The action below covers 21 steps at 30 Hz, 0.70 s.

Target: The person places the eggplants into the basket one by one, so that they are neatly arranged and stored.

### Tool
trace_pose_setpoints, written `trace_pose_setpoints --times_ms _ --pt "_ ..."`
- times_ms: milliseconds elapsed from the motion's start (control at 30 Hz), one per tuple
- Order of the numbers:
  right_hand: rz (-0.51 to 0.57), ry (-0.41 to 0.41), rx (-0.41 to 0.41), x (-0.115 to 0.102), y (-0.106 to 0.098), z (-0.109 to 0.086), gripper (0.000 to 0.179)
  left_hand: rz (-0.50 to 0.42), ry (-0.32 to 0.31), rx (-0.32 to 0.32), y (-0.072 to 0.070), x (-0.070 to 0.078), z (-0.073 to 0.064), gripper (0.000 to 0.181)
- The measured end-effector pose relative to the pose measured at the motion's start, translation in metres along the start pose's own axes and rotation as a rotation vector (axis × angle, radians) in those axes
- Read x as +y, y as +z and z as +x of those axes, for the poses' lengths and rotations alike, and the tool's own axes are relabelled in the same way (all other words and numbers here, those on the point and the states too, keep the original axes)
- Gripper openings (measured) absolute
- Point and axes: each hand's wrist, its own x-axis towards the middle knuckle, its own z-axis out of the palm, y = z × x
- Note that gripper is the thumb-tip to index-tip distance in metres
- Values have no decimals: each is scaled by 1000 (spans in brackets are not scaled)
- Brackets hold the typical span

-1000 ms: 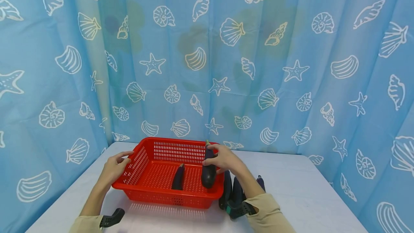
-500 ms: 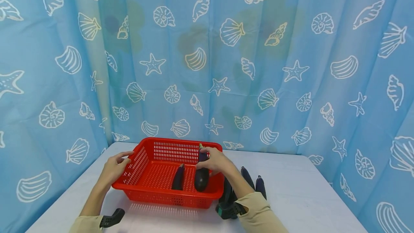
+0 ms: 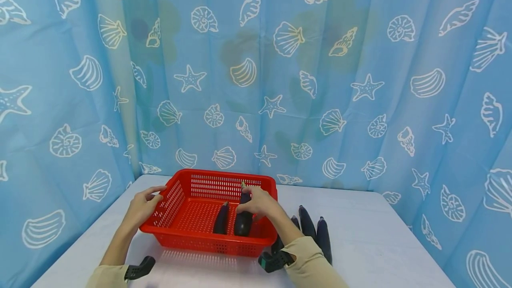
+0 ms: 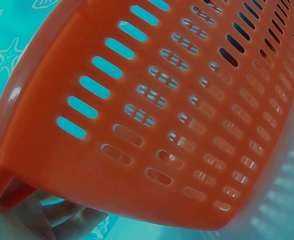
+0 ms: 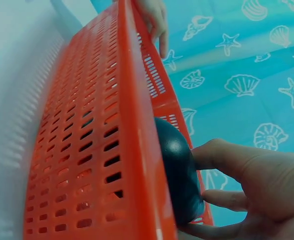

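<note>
Held eggplant (image 3: 242, 224) shifted leftward, glossy purplish-black (green-tipped), in red basket (image 3: 192, 242)

The head view is bright, evenly lit and fairly sharp, though the held eggplant (image 3: 242, 224) looks nearly black. Pale stripes of light and a soft shadow mark the worktop (image 3: 360, 226) at six o'clock from the basket (image 3: 216, 246). Both wrist views are dimmer and tinted teal; glare spots the basket at nine o'clock on the left one, and the eggplant on the right.
</note>
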Motion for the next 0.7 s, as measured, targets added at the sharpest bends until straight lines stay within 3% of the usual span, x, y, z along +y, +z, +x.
trace_pose_setpoints --times_ms 700 --pt "-18 47 10 6 22 8 62 -6 5 -2 0 0 0 46"
